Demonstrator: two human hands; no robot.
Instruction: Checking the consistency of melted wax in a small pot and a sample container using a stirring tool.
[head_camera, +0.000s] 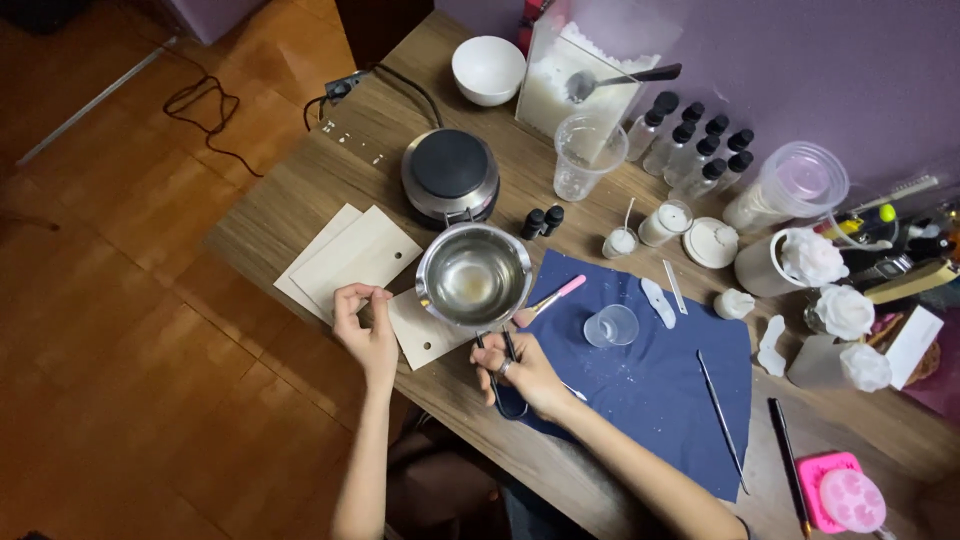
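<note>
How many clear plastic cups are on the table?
2. A tall clear cup stands behind the hot plate, beside the wax container. A small clear cup sits on the blue cloth, right of the metal pot. Clutter at right may hide more.

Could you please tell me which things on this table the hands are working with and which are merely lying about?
In hand: steel pot, its handle in the right hand; wooden board by the left hand.
Lying about: hot plate, white bowl, small bottles, pink mould.

A home craft corner for candle making: a wooden table (300, 215) on parquet floor (120, 300), hot plate (450, 172), metal melting pot (473, 275), wax tub (580, 80), small bottles (695, 140).
</note>
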